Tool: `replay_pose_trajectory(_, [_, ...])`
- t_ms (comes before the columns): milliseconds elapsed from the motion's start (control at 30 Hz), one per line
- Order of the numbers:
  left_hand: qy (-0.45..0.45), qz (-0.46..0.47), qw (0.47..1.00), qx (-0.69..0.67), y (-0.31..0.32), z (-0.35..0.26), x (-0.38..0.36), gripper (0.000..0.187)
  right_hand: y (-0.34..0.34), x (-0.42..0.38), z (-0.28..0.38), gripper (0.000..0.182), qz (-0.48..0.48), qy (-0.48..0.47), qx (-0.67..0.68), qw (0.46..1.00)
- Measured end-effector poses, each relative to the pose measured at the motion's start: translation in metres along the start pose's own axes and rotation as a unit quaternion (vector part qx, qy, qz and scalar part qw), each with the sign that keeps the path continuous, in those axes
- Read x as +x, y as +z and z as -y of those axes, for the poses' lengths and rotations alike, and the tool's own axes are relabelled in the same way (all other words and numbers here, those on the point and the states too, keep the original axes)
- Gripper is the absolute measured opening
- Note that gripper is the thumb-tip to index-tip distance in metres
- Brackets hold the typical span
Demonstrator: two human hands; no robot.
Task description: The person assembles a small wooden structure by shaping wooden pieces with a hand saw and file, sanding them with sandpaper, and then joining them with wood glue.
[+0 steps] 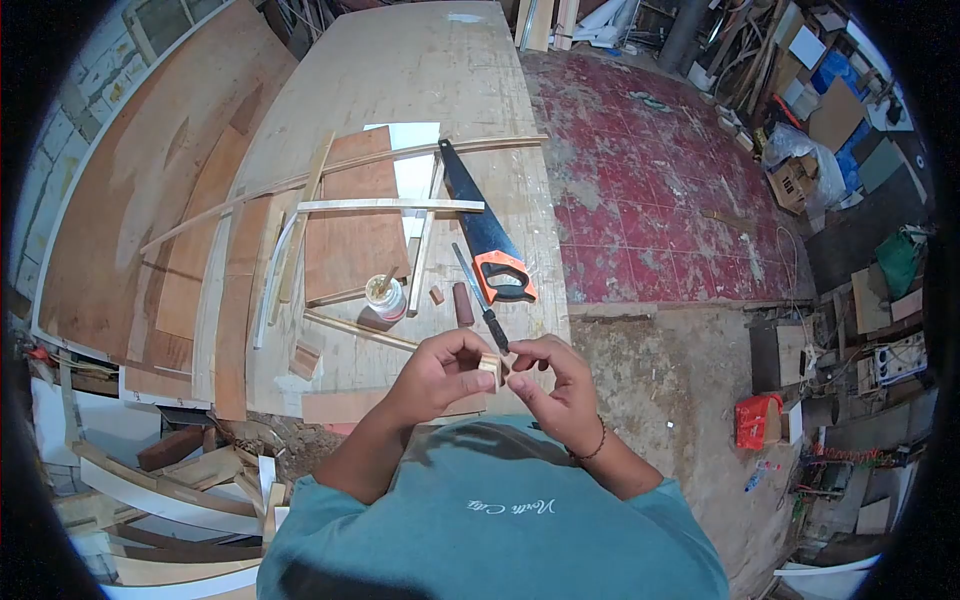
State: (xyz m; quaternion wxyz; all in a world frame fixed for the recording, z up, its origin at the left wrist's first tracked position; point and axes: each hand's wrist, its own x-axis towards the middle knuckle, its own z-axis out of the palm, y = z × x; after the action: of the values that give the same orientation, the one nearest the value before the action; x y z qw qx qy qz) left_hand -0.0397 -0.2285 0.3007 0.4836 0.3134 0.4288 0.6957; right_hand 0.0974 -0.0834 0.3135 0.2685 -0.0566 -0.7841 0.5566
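Observation:
Just in front of my chest, my left hand pinches a small pale wooden block between thumb and fingers. My right hand is closed at the block's right side, thumb and forefinger drawn together. Whatever lies between those right fingertips is too small to make out. Beyond the hands, a file with a dark handle lies on the table. A reddish-brown rolled piece and a small wood offcut are to its left.
A handsaw with an orange and black handle lies on the plywood table. An open jar with a stick or brush in it stands left of several wooden strips. Lumber scraps are piled at lower left.

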Motion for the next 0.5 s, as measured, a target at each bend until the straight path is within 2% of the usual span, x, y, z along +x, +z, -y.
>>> replay_pose_trajectory(100, [-0.033,-0.009,0.998,0.052,0.003,-0.005,-0.005,0.024,-0.006,0.004,0.001,0.027,0.019,0.011,-0.003,1.0])
replay_pose_trajectory(167, [-0.027,-0.008,0.988,0.151,0.005,-0.011,-0.005,0.024,-0.007,0.004,0.0,0.024,0.032,0.021,0.013,0.999])
replay_pose_trajectory(300, [-0.008,-0.007,0.987,0.158,0.013,-0.019,-0.004,0.022,-0.008,0.004,-0.004,0.017,0.054,0.025,0.048,0.997])
replay_pose_trajectory(400, [-0.022,-0.026,0.987,0.154,0.013,-0.021,-0.005,0.031,-0.009,0.005,-0.005,0.012,0.059,0.041,0.065,0.995])
replay_pose_trajectory(500, [-0.031,-0.023,0.975,0.217,0.011,-0.024,-0.005,0.032,-0.01,0.006,-0.006,0.01,0.076,0.044,0.07,0.994])
